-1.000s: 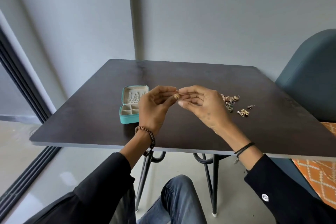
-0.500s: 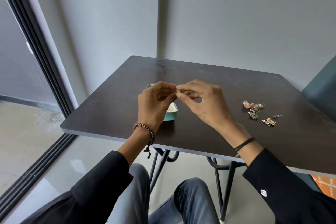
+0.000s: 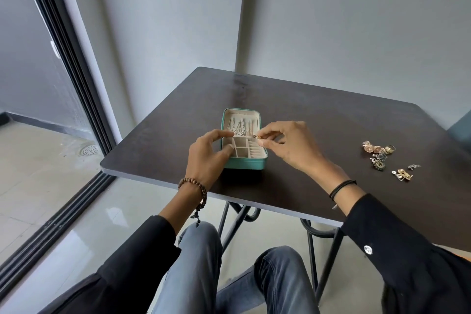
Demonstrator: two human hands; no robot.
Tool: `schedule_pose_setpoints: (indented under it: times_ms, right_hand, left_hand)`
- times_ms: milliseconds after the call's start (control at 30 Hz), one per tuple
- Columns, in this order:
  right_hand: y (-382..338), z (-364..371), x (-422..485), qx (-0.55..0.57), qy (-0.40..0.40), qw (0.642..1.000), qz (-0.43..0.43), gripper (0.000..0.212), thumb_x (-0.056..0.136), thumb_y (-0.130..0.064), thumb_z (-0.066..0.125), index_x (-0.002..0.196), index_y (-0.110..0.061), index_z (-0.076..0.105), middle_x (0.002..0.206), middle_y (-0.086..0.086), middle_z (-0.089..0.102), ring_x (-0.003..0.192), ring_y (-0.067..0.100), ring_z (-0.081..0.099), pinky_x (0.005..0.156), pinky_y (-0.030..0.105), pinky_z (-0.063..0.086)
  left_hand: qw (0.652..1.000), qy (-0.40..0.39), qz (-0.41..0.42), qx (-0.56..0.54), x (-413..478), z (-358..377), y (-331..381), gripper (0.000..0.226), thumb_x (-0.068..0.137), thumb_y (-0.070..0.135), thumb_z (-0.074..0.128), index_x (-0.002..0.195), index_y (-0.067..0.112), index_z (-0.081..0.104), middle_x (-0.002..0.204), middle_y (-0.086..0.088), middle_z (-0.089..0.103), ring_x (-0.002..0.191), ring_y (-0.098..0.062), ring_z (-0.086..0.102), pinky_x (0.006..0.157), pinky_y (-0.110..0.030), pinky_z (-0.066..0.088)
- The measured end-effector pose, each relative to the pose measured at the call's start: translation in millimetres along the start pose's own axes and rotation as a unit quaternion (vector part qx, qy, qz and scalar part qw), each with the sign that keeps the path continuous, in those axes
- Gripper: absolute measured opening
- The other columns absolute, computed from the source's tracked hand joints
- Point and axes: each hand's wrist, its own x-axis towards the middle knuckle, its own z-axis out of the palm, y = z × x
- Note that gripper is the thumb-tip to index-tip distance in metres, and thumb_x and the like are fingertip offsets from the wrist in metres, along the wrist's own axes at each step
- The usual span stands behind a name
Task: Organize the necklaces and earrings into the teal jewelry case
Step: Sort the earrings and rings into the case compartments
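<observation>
Broadly, a dark square table [image 3: 318, 120] on black metal legs fills the middle of the view, set against a grey wall, with a black sliding-door frame [image 3: 76, 89] and a pale tiled floor to its left. The person sits at its near edge in black sleeves and blue jeans.

Next in size, the teal jewelry case [image 3: 244, 163] lies open on the table near the front left corner, its lid laid back flat away from the person. Thin necklaces [image 3: 239, 127] hang in a row inside the cream lid, and the tray nearer the person is split into small compartments.

The left hand [image 3: 206, 158], with a beaded bracelet [image 3: 193, 184] at the wrist, sits at the case's left side, fingers loosely curved, forefinger reaching over the hinge line and thumb lying on the tray's left part; whether it grips the case cannot be told. The right hand [image 3: 293, 145], a black band [image 3: 341, 186] on its wrist, hovers over the case's right edge.

Well apart to the right, a loose pile of earrings [image 3: 379, 153] lies on the table, with a few more pieces [image 3: 402, 174] just in front of it.

Smallest of all, a gold earring [image 3: 258, 137] is pinched between the right thumb and forefinger, above the tray's far right corner.
</observation>
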Motion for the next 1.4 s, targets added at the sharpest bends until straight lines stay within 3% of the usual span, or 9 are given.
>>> schedule_pose_setpoints:
  times_ms: [67,200,467,700,867,1067,1233,1400]
  right_hand:
    - [2.3,2.3,-0.6,-0.005,-0.012,1.0,0.005,0.015,0.086,-0.016,0.08,0.101,-0.016,0.08,0.093,-0.005,0.077,0.082,0.003,0.07,0.076,0.006,0.051]
    - [3.1,3.9,-2.3,-0.012,-0.037,0.999,0.013,0.016,0.087,-0.019,0.079,0.103,-0.018,0.08,0.092,-0.01,0.075,0.081,-0.002,0.068,0.072,0.002,0.047]
    - [2.1,5.4,-1.4,-0.032,-0.077,0.996,0.019,0.019,0.088,-0.024,0.078,0.107,-0.022,0.08,0.094,-0.008,0.076,0.078,-0.006,0.063,0.068,-0.001,0.042]
    - [1.8,2.2,-12.6,-0.021,-0.089,0.996,0.015,0.016,0.093,-0.021,0.07,0.108,-0.022,0.077,0.092,-0.013,0.071,0.074,-0.015,0.061,0.068,0.007,0.049]
    - [5.3,8.6,-14.2,-0.035,-0.087,0.996,0.001,0.025,0.095,-0.018,0.065,0.117,-0.019,0.076,0.115,-0.007,0.073,0.099,0.002,0.065,0.072,0.0,0.042]
    - [3.6,10.1,-17.6,-0.037,-0.095,0.995,-0.006,0.027,0.098,-0.017,0.061,0.122,-0.017,0.074,0.122,-0.006,0.068,0.106,0.004,0.061,0.077,-0.003,0.037]
    - [1.7,12.4,-22.0,-0.032,-0.059,0.998,-0.003,0.024,0.097,-0.018,0.061,0.117,-0.017,0.075,0.114,-0.005,0.068,0.096,0.005,0.064,0.076,0.0,0.039]
    - [-3.2,7.2,-21.2,-0.025,-0.04,0.999,0.005,0.02,0.097,-0.021,0.063,0.114,-0.017,0.074,0.107,-0.005,0.069,0.095,0.007,0.064,0.081,0.008,0.044]
  left_hand:
    - [1.0,0.003,0.001,-0.01,-1.8,1.6,-3.3,0.026,0.092,0.009,0.065,0.117,0.014,0.07,0.132,-0.007,0.062,0.088,-0.008,0.058,0.059,0.004,0.04]
    - [1.0,0.015,0.025,-0.007,-4.2,4.9,-14.6,0.026,0.091,0.01,0.066,0.114,0.019,0.071,0.125,-0.002,0.067,0.105,-0.012,0.061,0.066,0.004,0.041]
    - [0.999,0.015,0.036,-0.012,-5.4,7.9,-26.4,0.022,0.093,0.016,0.065,0.114,0.022,0.07,0.123,0.004,0.066,0.102,-0.009,0.059,0.069,-0.005,0.05]
    - [0.999,0.019,0.032,-0.025,-6.6,7.7,-28.5,0.021,0.093,0.018,0.067,0.114,0.022,0.07,0.124,0.004,0.066,0.103,-0.009,0.06,0.072,-0.013,0.056]
    - [0.999,0.021,0.026,-0.027,-7.2,8.4,-27.6,0.021,0.093,0.019,0.067,0.114,0.021,0.07,0.124,0.003,0.066,0.106,-0.012,0.06,0.072,-0.014,0.057]
    - [0.999,0.024,0.024,-0.021,-7.2,8.7,-22.4,0.02,0.093,0.015,0.067,0.113,0.019,0.07,0.124,0.001,0.066,0.104,-0.013,0.061,0.068,-0.007,0.053]
    - [0.997,0.046,0.042,0.053,-8.1,8.7,-12.9,0.019,0.091,0.015,0.067,0.108,0.022,0.071,0.128,0.006,0.064,0.12,-0.014,0.049,0.09,-0.038,0.055]
    - [0.991,0.031,0.059,0.114,-4.3,9.0,12.6,0.017,0.089,0.017,0.065,0.1,0.026,0.074,0.124,0.002,0.067,0.116,-0.019,0.054,0.095,-0.047,0.049]
